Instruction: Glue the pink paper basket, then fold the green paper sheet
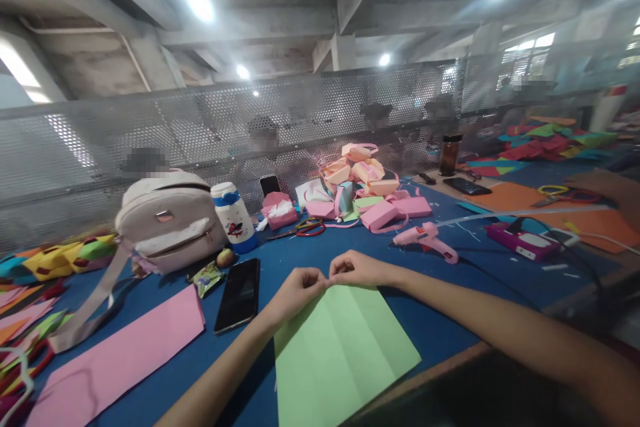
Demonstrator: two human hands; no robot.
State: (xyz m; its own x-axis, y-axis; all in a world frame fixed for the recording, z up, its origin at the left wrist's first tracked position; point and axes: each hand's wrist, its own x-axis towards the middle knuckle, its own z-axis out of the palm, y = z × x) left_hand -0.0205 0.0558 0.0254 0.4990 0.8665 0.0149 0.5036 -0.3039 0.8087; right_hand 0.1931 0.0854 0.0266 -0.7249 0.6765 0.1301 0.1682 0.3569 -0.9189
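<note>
A light green sheet of paper [345, 353] with several crease lines lies at the table's front edge. Its far edge is pinched between the fingers of my left hand [301, 290] and my right hand [357, 269], which are side by side and nearly touching. The fingers of both hands are curled closed on the paper. Left of my left hand lies a black phone [239, 295]. A pink glue gun [426, 240] rests on the blue table [280, 255] beyond my right hand.
Pink paper [125, 357] lies at left, near a white backpack [170, 223] and a bottle [234, 220]. Scissors [307, 227] and folded paper pieces [363, 177] are further back. A purple power strip [523, 240] and orange paper [595, 223] are at right.
</note>
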